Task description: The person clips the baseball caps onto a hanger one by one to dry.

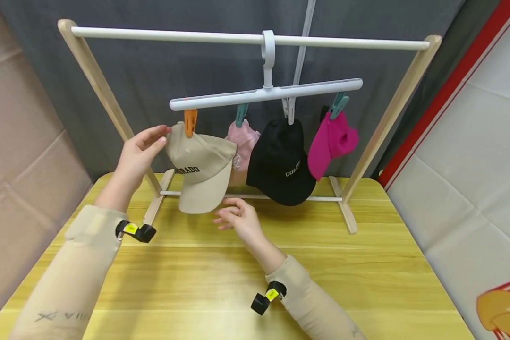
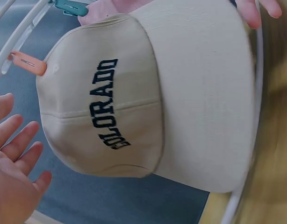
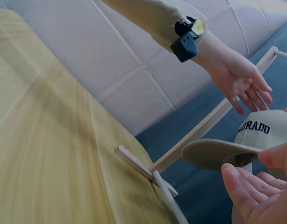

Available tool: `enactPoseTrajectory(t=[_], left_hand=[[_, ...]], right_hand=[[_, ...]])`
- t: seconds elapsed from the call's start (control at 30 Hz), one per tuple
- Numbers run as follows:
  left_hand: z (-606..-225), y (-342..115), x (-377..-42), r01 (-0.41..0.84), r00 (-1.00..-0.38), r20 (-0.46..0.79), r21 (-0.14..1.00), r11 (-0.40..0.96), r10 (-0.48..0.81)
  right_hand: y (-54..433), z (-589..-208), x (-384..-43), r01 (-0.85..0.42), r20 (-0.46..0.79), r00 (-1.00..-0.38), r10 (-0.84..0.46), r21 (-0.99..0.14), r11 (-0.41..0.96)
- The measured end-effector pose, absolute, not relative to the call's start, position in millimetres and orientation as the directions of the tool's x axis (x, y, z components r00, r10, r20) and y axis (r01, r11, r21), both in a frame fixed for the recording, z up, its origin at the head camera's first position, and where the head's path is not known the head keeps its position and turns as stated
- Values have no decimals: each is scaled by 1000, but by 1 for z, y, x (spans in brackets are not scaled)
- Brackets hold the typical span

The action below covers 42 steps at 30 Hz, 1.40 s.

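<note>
A beige baseball cap (image 1: 206, 151) lettered "COLORADO" hangs by an orange clothespin (image 1: 190, 123) from the left end of a white hanger (image 1: 238, 98). Its brim (image 2: 204, 98) points downward. My left hand (image 1: 138, 153) is beside the crown's left side, fingers loosely bent; in the left wrist view they are spread apart from the fabric. Low at the brim's right edge is my right hand (image 1: 240, 219), its thumb and fingers parted. From the right wrist view, those fingertips overlap the brim's corner. Nothing shows gripped in either hand.
Right of the beige cap hang a pink cap (image 1: 243, 137), a black cap (image 1: 282, 163) and a magenta cap (image 1: 331, 139), each on a clothespin. The hanger hooks over the top rod (image 1: 161, 35) of a wooden rack standing on a wood-grain table (image 1: 204, 283). A grey curtain (image 1: 144, 71) hangs behind.
</note>
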<state>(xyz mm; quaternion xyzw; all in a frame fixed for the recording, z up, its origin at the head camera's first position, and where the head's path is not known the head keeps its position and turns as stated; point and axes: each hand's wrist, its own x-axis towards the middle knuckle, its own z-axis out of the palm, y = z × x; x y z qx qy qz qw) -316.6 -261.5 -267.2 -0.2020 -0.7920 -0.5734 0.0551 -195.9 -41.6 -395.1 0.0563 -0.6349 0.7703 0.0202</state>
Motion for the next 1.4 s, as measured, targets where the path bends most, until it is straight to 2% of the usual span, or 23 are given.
enactPoseTrajectory(t=[0.37,1.0,1.23,1.4], left_hand=[[-293,-282,-307,362,-926,300,877,315,228],[-333,-304,-291,369,-916,234,808,459,324],[-342,-309,-289,448,-887,287,727,520,362],[-345,-313,-282,461,-882,264,656,598,390]], right_hand=[[-25,-414,-191,-67,68,-998,2,-982,-176],[34,-445,-175,-30,12,-989,146,-992,-125],[65,-444,-169,-23,11,-973,231,-998,-51],[91,-443,-162,3,10,-964,267,-999,47]])
